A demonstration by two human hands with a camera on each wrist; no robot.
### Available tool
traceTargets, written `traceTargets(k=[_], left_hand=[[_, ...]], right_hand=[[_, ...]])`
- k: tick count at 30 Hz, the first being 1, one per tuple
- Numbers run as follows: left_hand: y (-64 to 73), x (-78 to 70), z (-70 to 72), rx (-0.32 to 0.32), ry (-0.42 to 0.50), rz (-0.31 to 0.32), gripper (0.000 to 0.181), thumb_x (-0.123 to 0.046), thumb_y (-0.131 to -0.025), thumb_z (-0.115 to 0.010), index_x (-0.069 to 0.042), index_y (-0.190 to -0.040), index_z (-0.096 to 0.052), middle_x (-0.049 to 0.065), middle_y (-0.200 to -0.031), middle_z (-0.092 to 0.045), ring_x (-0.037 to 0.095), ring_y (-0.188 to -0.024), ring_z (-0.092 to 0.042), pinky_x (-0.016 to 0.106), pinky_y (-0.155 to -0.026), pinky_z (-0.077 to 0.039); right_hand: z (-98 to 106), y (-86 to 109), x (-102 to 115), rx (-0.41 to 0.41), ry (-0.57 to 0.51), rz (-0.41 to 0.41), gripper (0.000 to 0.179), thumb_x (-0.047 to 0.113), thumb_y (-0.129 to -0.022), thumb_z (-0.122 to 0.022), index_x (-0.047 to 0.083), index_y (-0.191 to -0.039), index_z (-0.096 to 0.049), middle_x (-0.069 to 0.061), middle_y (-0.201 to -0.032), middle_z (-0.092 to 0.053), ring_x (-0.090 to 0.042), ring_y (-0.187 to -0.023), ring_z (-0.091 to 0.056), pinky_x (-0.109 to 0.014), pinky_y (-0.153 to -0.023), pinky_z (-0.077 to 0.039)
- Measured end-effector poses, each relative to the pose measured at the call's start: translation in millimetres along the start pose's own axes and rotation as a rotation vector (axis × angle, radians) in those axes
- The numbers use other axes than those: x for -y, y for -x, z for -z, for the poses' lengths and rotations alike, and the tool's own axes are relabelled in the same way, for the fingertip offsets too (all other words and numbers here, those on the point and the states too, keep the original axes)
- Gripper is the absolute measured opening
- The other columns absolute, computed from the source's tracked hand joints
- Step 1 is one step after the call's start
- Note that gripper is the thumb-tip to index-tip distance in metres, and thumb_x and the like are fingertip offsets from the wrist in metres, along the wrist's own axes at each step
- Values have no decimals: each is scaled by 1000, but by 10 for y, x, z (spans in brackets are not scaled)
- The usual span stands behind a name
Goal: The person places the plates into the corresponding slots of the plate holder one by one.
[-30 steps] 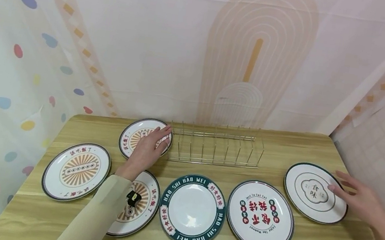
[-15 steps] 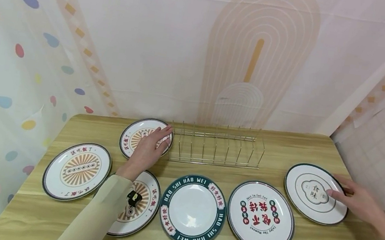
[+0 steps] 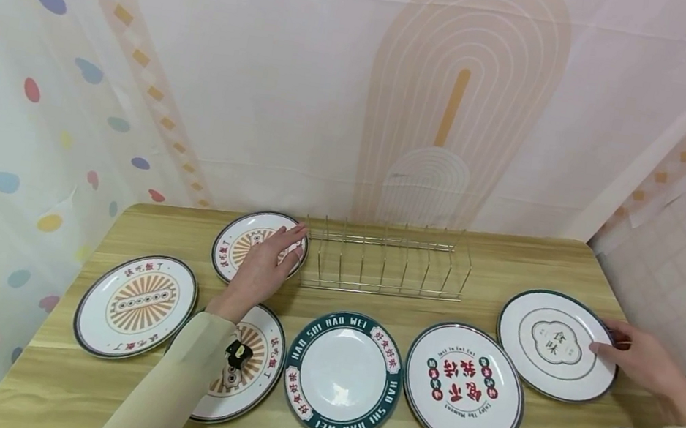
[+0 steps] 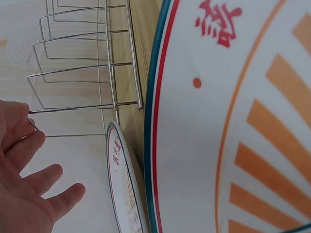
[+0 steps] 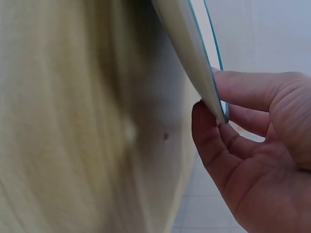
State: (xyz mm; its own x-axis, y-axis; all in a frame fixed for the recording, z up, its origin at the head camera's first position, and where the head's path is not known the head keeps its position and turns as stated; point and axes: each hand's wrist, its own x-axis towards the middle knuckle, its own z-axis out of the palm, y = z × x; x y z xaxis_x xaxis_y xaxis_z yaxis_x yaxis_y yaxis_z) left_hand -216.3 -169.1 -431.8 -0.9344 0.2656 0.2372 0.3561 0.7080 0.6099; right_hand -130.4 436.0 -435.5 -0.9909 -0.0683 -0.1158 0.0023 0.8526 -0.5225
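In the head view my left hand (image 3: pixel 264 266) reaches over a small orange-rayed plate (image 3: pixel 237 241) to the left end of a gold wire plate rack (image 3: pixel 379 293). Up close in the left wrist view, thumb and forefinger pinch the rack's end wire (image 4: pixel 73 108), the other fingers spread apart. At the right, my right hand (image 3: pixel 647 363) grips the rim of a white plate (image 3: pixel 533 320) with a dark green edge and a flower-shaped emblem. The right wrist view shows the thumb over that plate's rim (image 5: pixel 211 90) and fingertips beneath, with the rim raised off the wooden table (image 5: pixel 63 121).
Along the front lie a green-rimmed plate (image 3: pixel 334 427), a red-lettered plate (image 3: pixel 458 423) and an orange-rayed plate (image 3: pixel 255 378) partly under my left sleeve. Another rayed plate (image 3: pixel 98 314) sits far left. A patterned curtain (image 3: pixel 269 85) hangs behind the table.
My right hand has gone from hovering with fingers apart to gripping the emblem plate's rim, and that plate has shifted slightly left. My left hand stays at the rack's end.
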Motion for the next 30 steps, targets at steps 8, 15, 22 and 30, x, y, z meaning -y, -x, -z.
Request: traceTargets(k=[8, 15, 22, 30], left_hand=[[10, -3, 3, -1, 5, 10, 44, -13, -109, -53, -3, -151, -52, 12, -160, -45, 42, -149, -36, 64, -120, -27], [21, 0, -6, 7, 9, 30, 44, -14, -109, -53, -5, -152, -51, 10, -161, -43, 41, -150, -34, 65, -120, -25], [29, -10, -3, 6, 2, 27, 44, -17, -110, -52, -4, -152, -51, 10, -161, -43, 40, -150, -35, 68, -119, -25], [28, -10, -5, -2, -1, 19, 44, -16, -110, -51, -2, -151, -51, 12, -160, -44, 40, -149, -37, 64, -120, -28]], right_hand=[[93, 91, 88, 37, -208, -45, 54, 9, -103, -63, -27, -135, -39, -35, -116, -59, 8, -83, -53, -25, -66, -57], [136, 186, 143, 69, -359, -47, 56, 3, -105, -55, -25, -140, -22, -17, -103, -68, -6, -77, -66, -27, -67, -61], [162, 265, 199, 20, -408, 2, 43, -2, -105, -53, -18, -135, -27, 1, -91, -68, -9, -72, -66, -26, -61, -59], [183, 300, 315, -64, -661, 103, 41, -5, -105, -50, 30, -124, -49, 11, -97, -67, -8, -75, -68, -23, -63, -59]])
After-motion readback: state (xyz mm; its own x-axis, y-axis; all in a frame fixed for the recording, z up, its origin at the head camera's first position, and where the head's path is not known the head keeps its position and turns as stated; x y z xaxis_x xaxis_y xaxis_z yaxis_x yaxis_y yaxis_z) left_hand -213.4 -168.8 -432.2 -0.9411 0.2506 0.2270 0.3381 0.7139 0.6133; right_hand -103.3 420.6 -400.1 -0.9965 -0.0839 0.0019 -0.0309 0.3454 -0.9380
